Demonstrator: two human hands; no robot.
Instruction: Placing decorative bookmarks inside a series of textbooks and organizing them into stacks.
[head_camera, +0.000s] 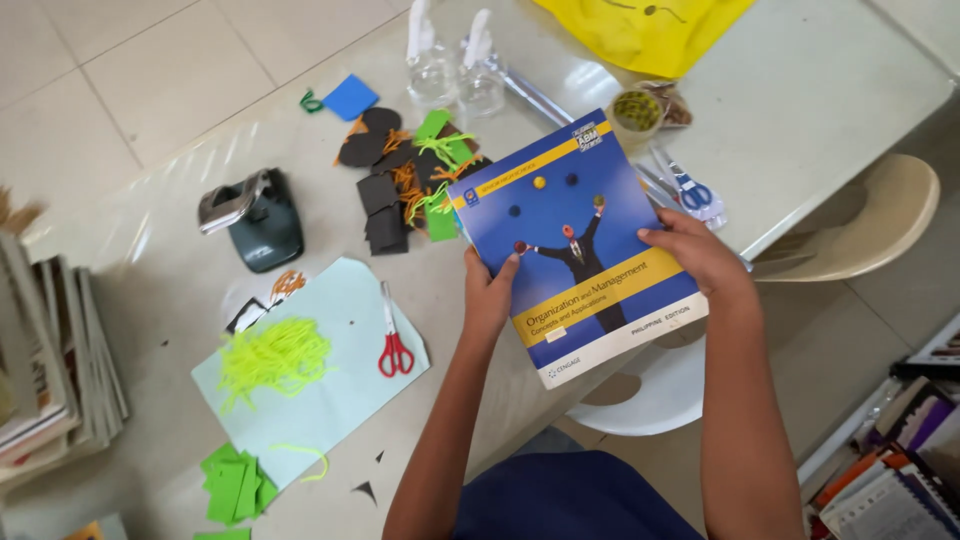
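A blue and yellow softcover book (585, 215) is held tilted above the table's near edge. My left hand (488, 292) grips its left side with the thumb on the cover. My right hand (697, 252) grips its right side, fingers curled over the edge. Beyond the book's upper left corner lie dark paper pieces tied with green and orange yarn (410, 170).
On the pale table (150, 280) are a dark hole punch (258, 218), red-handled scissors (393, 338) on a light blue sheet (340, 400) with neon yellow yarn (272, 357), green paper scraps (235, 487), blue scissors (690, 190), two clear bottles (455, 70), a yellow bag (640, 30). Book stacks sit left and lower right; a cream chair (860, 220) stands right.
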